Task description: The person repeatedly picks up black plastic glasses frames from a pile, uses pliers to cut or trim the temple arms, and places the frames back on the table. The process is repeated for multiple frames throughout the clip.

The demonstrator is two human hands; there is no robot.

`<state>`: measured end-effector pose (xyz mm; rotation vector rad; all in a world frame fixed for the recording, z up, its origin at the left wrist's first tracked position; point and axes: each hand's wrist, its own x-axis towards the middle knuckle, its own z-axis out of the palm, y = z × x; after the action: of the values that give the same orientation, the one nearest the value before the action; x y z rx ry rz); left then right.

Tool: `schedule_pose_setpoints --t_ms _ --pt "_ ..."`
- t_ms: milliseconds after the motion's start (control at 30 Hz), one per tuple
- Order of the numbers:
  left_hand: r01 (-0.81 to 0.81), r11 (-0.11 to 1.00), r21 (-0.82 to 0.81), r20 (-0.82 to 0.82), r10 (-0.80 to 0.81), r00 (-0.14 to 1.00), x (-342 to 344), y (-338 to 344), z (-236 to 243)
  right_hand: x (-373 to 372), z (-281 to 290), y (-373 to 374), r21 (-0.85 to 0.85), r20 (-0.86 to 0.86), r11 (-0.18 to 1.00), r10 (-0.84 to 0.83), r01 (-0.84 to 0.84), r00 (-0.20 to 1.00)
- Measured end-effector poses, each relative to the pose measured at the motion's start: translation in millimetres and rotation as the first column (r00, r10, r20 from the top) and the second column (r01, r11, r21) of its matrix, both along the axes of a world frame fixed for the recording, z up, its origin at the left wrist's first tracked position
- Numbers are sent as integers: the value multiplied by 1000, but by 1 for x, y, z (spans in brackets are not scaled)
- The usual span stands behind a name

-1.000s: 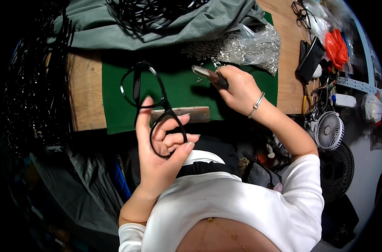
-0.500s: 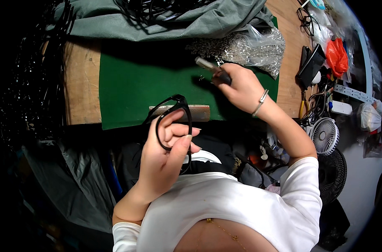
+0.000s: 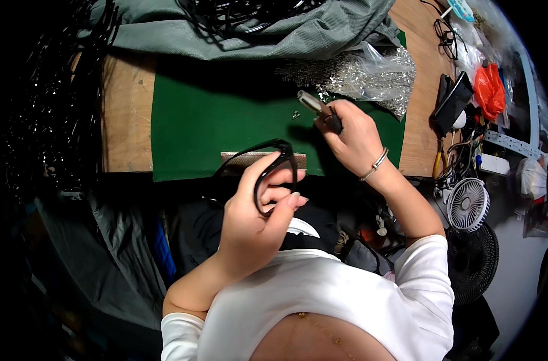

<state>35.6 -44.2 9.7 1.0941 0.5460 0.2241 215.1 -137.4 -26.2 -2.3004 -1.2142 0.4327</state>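
Note:
My left hand holds a black glasses frame at the front edge of the table, its fingers and thumb closed round one rim. One temple of the frame reaches out to the left. In my right hand is a dark-handled tool with a metal tip, gripped over the green mat. The tip points up and left, and its exact kind is unclear. A few tiny shiny metal pieces lie on the mat near it. Beyond is a clear plastic bag with many small silvery parts spilling out.
Grey cloth with black frames on it covers the back. Many shiny black frames stand at the left. A patterned strip lies at the mat's front edge. To the right are a phone, a red bag and a white fan.
My left hand has shifted right with the glasses frame, which has turned more edge-on. The tool in my right hand has moved slightly right and down. The whole view has shifted a little.

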Motion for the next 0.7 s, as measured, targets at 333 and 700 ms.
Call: schedule_pose_setpoints --t_ms 333,700 --pt "168 686 708 -182 -52 982 -2 5 -20 11 -2 -15 -3 29 999 33 -32 999" --pt "147 731 666 -164 -49 985 -1 3 -23 5 -5 -7 -116 199 984 153 -132 968"
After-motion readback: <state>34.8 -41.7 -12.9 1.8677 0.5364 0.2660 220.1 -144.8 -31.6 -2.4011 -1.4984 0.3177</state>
